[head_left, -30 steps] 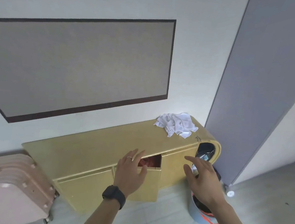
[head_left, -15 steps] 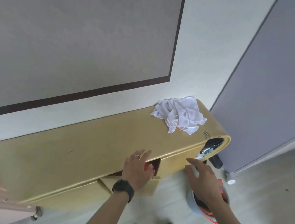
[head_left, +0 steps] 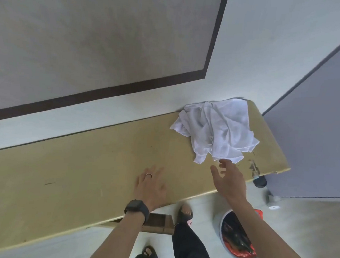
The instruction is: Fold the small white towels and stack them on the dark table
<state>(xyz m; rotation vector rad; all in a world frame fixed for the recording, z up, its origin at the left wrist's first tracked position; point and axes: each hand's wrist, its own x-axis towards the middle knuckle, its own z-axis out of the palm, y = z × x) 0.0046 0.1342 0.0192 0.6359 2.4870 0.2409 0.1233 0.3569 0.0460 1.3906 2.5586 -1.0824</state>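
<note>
The white towels [head_left: 216,128] are seen just beyond the fingertips of the right grip [head_left: 230,180], which is spread open and empty. The left grip [head_left: 150,186] is held flat, empty, over the yellow table [head_left: 70,172]. The towels are heaped, crumpled, at the table's right end.

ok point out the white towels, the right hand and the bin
white towels [head_left: 215,130], head view, middle of the pile
right hand [head_left: 230,181], head view, back of hand
bin [head_left: 220,226], head view, left rim
</note>
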